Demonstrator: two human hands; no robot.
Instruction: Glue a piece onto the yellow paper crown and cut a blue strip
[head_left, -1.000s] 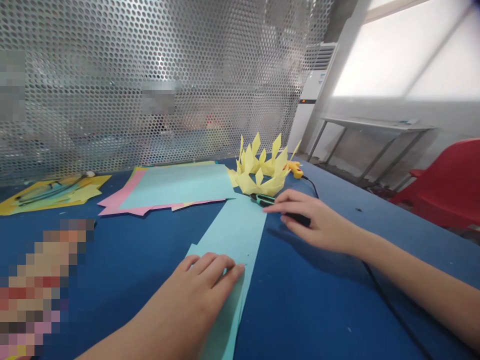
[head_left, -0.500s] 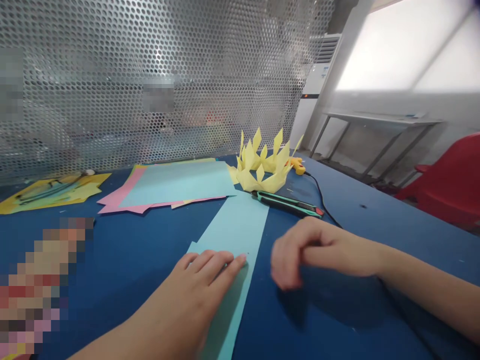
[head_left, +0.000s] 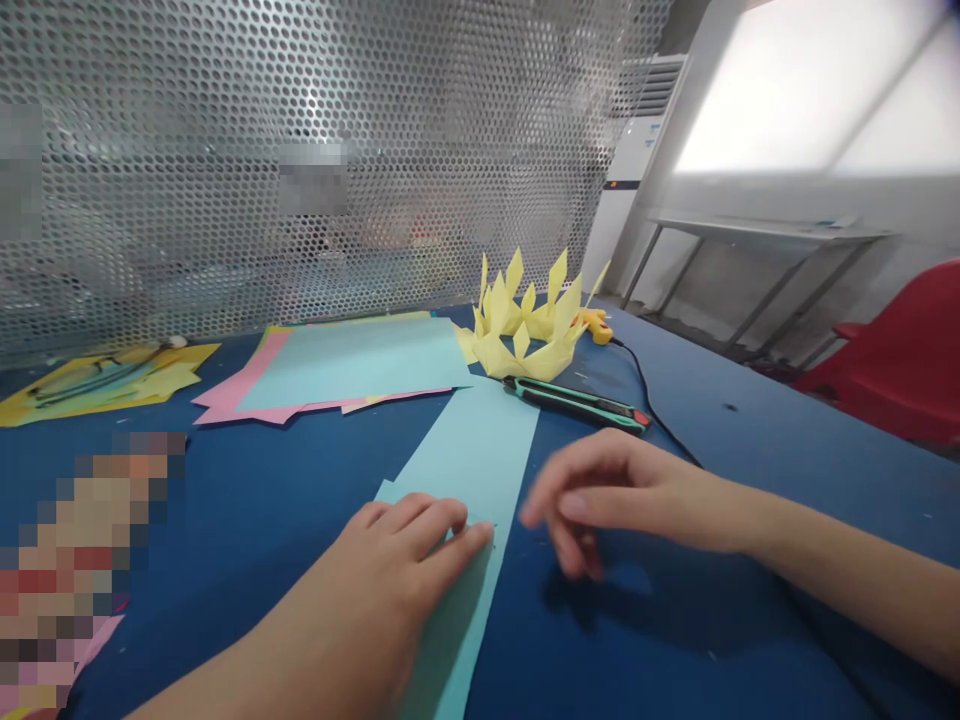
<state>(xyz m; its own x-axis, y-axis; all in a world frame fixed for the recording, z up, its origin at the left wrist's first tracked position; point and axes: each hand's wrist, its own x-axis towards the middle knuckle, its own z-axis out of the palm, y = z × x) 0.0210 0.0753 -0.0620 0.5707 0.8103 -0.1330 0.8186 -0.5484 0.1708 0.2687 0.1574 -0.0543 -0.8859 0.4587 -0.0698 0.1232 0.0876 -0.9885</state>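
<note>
A long light-blue paper strip (head_left: 480,440) runs away from me across the blue table. My left hand (head_left: 416,560) rests on it, palm down with fingers slightly bent, pressing it to the table. Under those fingers another blue edge shows at the left side. Just right of the strip my right hand (head_left: 600,500) hovers over the table, its fingers loosely curved, apart and holding nothing that I can see. Across the strip's far end lies a black and green utility knife (head_left: 577,402). Behind the knife stands a yellow paper crown (head_left: 525,335) with pointed tips.
Blue and pink paper sheets (head_left: 360,365) are stacked at the back. Yellow paper (head_left: 161,380) with dark thin items lies far left. An orange-yellow tool (head_left: 596,325) trails a black cord (head_left: 652,400) past my right arm. A perforated metal screen (head_left: 300,170) borders the table.
My right hand has shifted slightly left toward the strip, and its fingers have spread from a tighter curl. My left hand stays on the paper, almost unmoved.
</note>
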